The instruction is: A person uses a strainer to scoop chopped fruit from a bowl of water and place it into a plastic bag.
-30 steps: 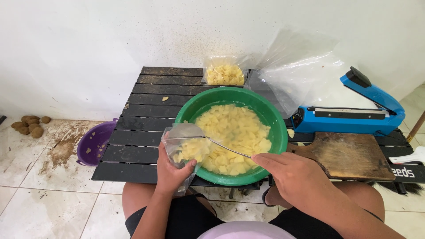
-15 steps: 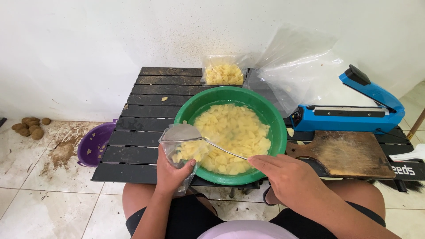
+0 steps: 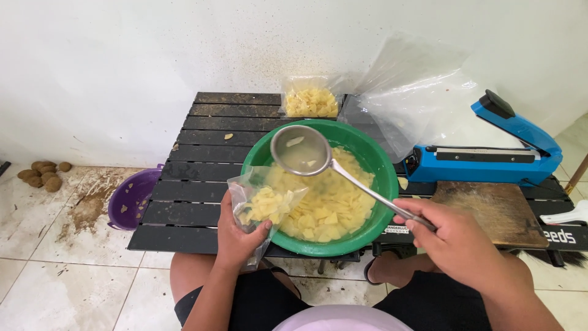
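My left hand (image 3: 236, 236) grips a small clear plastic bag (image 3: 264, 199) partly filled with pale yellow slices, held at the near left rim of a green bowl (image 3: 378, 184). The bowl holds a heap of the same yellow slices (image 3: 324, 208). My right hand (image 3: 456, 239) holds the handle of a metal ladle (image 3: 301, 150), lifted above the bowl's far left side. A couple of slices lie in the ladle's cup. The ladle hangs just above and behind the bag's mouth.
A filled clear bag of slices (image 3: 310, 98) stands at the back of the black slatted table (image 3: 184, 184). Large clear plastic sheeting (image 3: 416, 92), a blue heat sealer (image 3: 490, 153) and a wooden board (image 3: 496, 211) sit to the right. A purple basket (image 3: 131, 199) and brown tubers (image 3: 43, 175) lie on the tiled floor, left.
The ladle, tipped at the bag's mouth before, has lifted up and away with almost nothing in it. The bag now holds more slices. My left hand has stayed in place.
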